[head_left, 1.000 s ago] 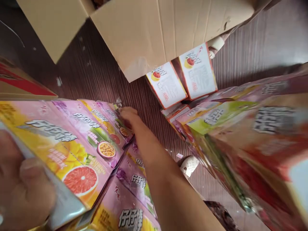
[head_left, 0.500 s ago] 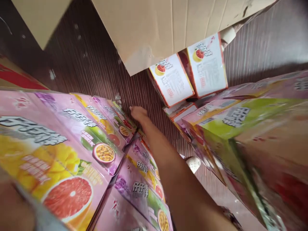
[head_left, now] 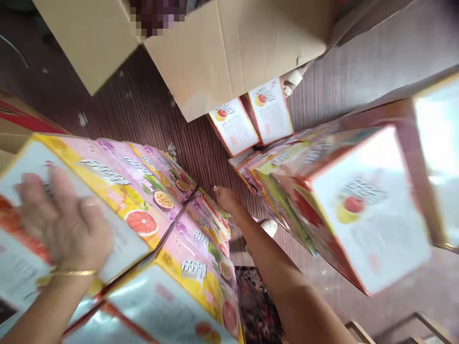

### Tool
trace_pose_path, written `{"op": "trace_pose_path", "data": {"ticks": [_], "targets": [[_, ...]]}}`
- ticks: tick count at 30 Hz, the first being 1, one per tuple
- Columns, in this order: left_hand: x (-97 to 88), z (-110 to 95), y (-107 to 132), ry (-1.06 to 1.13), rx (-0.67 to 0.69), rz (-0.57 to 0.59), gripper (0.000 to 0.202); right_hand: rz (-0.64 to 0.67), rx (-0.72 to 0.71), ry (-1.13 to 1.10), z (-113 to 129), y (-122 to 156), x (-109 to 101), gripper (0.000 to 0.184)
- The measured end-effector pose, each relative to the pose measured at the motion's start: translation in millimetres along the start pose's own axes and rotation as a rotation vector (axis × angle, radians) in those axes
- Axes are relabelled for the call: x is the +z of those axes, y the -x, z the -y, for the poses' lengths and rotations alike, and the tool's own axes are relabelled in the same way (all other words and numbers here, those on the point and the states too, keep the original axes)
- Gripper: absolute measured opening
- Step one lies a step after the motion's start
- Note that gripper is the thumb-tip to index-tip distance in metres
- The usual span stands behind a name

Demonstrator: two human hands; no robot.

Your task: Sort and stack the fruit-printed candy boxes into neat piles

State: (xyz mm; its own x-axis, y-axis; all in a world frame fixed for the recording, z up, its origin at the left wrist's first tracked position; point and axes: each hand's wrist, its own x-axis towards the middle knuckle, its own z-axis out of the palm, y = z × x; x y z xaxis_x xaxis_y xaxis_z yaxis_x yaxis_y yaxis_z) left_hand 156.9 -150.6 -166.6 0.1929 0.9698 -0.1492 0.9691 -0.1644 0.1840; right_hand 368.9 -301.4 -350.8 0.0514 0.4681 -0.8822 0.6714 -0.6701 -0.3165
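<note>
Stacks of pink and yellow fruit-printed cartons stand on my left. My left hand lies flat on the white end face of the top carton, fingers spread, a thin bangle on the wrist. My right hand reaches down between the stacks and sits by the edge of the lower cartons; its fingers are mostly hidden. A second stack of the same cartons stands on my right, blurred.
A large open brown cardboard box lies at the top. Two white cartons with fruit pictures stand below it on the dark ribbed floor. A red and tan box is at the far left.
My left hand has moved up onto the top carton's end face. My right hand has dropped lower between the stacks. The view has pulled back and swung.
</note>
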Motion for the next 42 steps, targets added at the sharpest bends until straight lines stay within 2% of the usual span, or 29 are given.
{"op": "trace_pose_path", "data": {"ticks": [3,6,8,10,13,16,19,22,24,30,33,36,38,40,42], "targets": [[-8.6,-7,-3,-0.073,0.095,-0.021,0.073,-0.112,0.043,-0.173,-8,84,0,0.047],[-16.3,-10,-5,-0.049,0.100,-0.031,0.072,-0.135,0.067,-0.217,-13,160,2,0.041],[-22.6,-16,7,-0.014,0.158,-0.048,0.071,-0.132,0.040,-0.183,-9,198,-1,0.040],[-25.0,-26,34,0.039,0.254,-0.041,0.067,-0.136,-0.002,-0.133,1,220,-8,0.041],[-14.1,-42,83,0.073,0.284,0.005,0.064,-0.162,-0.108,-0.051,24,225,-23,0.046],[4.9,-51,112,0.012,0.225,-0.059,0.061,-0.187,-0.278,0.049,47,208,-41,0.048],[14.2,-52,114,-0.016,0.239,-0.115,0.058,-0.186,-0.425,0.118,60,190,-52,0.046],[14.2,-52,109,-0.033,0.227,-0.124,0.058,-0.136,-0.522,0.153,63,183,-54,0.041],[13.5,-55,107,-0.052,0.218,-0.122,0.058,-0.107,-0.549,0.131,64,182,-53,0.041],[15.5,-61,107,-0.097,0.193,-0.124,0.059,-0.191,-0.587,0.128,74,188,-48,0.034],[15.7,-63,107,-0.108,0.188,-0.141,0.059,-0.112,-0.582,0.145,52,210,-30,0.030],[15.4,-64,108,-0.095,0.184,-0.139,0.060,0.034,-0.500,0.154,0,248,-1,0.028],[15.6,-64,108,-0.084,0.184,-0.140,0.060,0.112,-0.427,0.169,-34,265,10,0.028],[16.3,-64,108,-0.085,0.193,-0.149,0.060,0.071,-0.314,0.160,-49,260,8,0.035],[17.1,-63,108,-0.100,0.208,-0.158,0.060,-0.050,-0.249,0.114,-36,230,-5,0.043]]}}
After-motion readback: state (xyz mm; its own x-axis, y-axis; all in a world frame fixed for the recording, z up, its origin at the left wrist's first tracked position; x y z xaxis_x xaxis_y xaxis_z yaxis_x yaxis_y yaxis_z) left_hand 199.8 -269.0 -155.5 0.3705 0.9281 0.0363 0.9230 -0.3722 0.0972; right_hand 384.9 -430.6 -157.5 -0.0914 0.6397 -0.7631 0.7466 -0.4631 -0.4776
